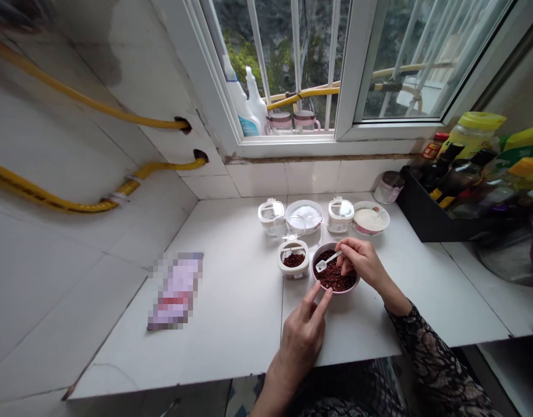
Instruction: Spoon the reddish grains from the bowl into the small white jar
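Observation:
My right hand (pixel 357 260) pinches a small white spoon (pixel 328 262) by its handle, above a bowl (pixel 343 292) of dark red-brown grains that look like peppercorns. The spoon's scoop hangs over the grains, with little or nothing visible on it. At the bowl's near rim rest the fingertips of my left hand (pixel 305 327), fingers stretched out. Just left of the bowl stands a small white seasoning jar (pixel 294 272), its clear lid (pixel 290 227) raised and the same grains inside.
Behind are two lidded jars (pixel 271 217), a bowl of white grains (pixel 304 217) and a bowl of cream-coloured powder (pixel 371 219). A black box of bottles (pixel 444 226) stands right. A blurred purple packet (pixel 177 292) lies left. The window wall bounds the counter.

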A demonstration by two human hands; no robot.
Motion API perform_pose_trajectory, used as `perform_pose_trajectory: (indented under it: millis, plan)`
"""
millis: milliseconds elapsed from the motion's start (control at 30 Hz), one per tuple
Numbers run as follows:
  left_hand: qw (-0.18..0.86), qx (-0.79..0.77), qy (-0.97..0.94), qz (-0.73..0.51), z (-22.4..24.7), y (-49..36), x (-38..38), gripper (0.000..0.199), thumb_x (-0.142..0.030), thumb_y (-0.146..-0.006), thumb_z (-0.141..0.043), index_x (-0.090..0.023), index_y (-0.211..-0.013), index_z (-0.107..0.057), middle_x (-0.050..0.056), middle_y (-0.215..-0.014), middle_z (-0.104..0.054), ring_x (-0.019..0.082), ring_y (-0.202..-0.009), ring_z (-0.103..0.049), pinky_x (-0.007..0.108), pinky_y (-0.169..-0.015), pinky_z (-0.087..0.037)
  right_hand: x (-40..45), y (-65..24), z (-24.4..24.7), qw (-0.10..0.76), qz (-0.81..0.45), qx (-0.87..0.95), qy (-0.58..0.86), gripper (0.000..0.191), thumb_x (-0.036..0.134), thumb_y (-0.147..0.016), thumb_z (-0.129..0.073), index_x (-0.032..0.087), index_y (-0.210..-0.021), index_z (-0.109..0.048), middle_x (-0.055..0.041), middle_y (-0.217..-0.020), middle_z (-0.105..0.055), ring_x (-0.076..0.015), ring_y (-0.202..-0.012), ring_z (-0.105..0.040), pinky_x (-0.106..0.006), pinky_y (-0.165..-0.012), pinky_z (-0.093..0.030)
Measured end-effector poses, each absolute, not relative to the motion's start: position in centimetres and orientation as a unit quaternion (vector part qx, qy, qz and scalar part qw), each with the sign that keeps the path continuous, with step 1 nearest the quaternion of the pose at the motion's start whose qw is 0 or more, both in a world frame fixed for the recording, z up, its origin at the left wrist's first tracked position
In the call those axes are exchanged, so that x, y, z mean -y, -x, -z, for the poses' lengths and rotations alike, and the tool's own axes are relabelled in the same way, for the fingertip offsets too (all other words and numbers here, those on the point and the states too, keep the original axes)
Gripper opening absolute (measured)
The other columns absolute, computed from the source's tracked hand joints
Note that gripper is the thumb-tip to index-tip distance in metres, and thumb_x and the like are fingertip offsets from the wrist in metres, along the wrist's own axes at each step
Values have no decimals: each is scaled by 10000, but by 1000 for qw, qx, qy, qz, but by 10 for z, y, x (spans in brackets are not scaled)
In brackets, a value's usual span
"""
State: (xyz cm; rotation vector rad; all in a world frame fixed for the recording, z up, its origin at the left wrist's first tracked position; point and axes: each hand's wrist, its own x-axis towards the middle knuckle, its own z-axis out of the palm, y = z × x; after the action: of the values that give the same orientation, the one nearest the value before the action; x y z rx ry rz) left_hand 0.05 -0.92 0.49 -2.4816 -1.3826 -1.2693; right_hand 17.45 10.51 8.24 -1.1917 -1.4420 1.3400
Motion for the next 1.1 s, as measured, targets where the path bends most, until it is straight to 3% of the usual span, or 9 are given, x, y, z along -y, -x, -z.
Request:
perform_pose_trajectory:
  millis: [200, 667, 867, 1000, 1100]
  plan:
    - [15, 447, 799, 401, -4, 1, 9, 653, 31, -910, -401, -202, -1520, -394, 179, -1410, -558, 157, -965, -705, 259, -838, -597, -99, -172, -84, 370, -466, 671, 443, 181, 319, -879, -549, 198, -761, -613, 21, -536, -636, -110, -413, -557, -208, -421, -436]
    - [12, 449, 799, 400, -4, 1, 10, 663, 35, -905, -413, -200, -1525, -392, 177, -1417, -551, 164, -1007, -700, 259, -866, -590, -107, -179, -86, 416, -564, 548, 458, 314, 478, -761, -677, 170, -772, -616, 6, -524, -660, -116, -348, -576, -193, -349, -415]
    - [19, 451, 799, 397, -3, 1, 10, 672, 18, -911, -397, -207, -1544, -359, 169, -1424, -555, 157, -980, -707, 252, -862, -591, -111, -180, -88, 437, -586, 527, 433, 371, 527, -744, -722, 175, -798, -621, -11, -561, -689, -144, -376, -615, -235, -389, -482]
    - [20, 449, 798, 401, -4, 0, 9, 674, 21, -906, -396, -205, -1540, -368, 172, -1413, -561, 154, -963, -707, 252, -854, -593, -105, -167, -87, 492, -519, 556, 423, 367, 551, -848, -648, 188, -886, -612, -22, -648, -719, -154, -455, -661, -260, -473, -534]
    - [23, 445, 797, 407, -4, 1, 9, 687, 36, -898, -395, -201, -1542, -362, 181, -1399, -564, 151, -940, -704, 259, -844, -595, -97, -154, -84, 504, -405, 646, 406, 260, 447, -975, -513, 209, -970, -620, -37, -739, -739, -158, -555, -690, -287, -580, -568]
